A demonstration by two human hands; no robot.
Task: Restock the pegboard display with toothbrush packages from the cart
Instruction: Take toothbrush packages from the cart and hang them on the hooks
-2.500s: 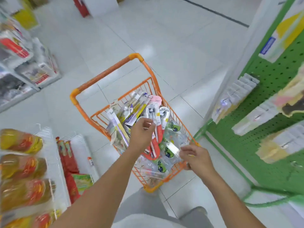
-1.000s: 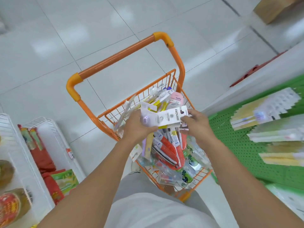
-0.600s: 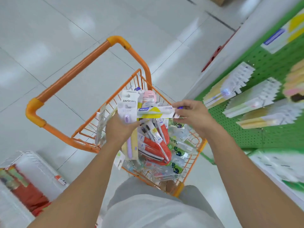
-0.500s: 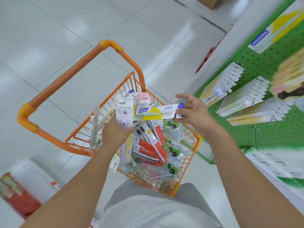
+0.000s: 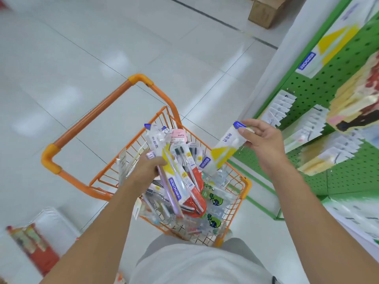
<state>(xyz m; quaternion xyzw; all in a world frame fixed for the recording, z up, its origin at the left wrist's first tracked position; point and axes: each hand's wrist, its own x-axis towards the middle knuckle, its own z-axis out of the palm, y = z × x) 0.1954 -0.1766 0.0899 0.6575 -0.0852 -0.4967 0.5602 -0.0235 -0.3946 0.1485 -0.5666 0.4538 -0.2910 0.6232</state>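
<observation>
- Orange wire cart (image 5: pixel 244 187) is seen below centre, piled with toothbrush packages whose lower layers are hidden.
- A white-and-yellow package (image 5: pixel 224 148) is pinched by the right hand (image 5: pixel 264 140) at 2 o'clock of the cart.
- A bundle of packages (image 5: pixel 174 177) is gripped by the left hand (image 5: pixel 147 171) over the cart.
- Green pegboard (image 5: pixel 338 78) at 3 o'clock is blurred and cut off.

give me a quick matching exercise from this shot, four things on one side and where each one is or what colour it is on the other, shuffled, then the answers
1. cart handle
2. pegboard
3. white and yellow package
4. cardboard box

A. on the floor at the top of the picture
B. pinched in the right hand
C. orange
D. green, on the right

Pairs: 1-C, 2-D, 3-B, 4-A
</observation>
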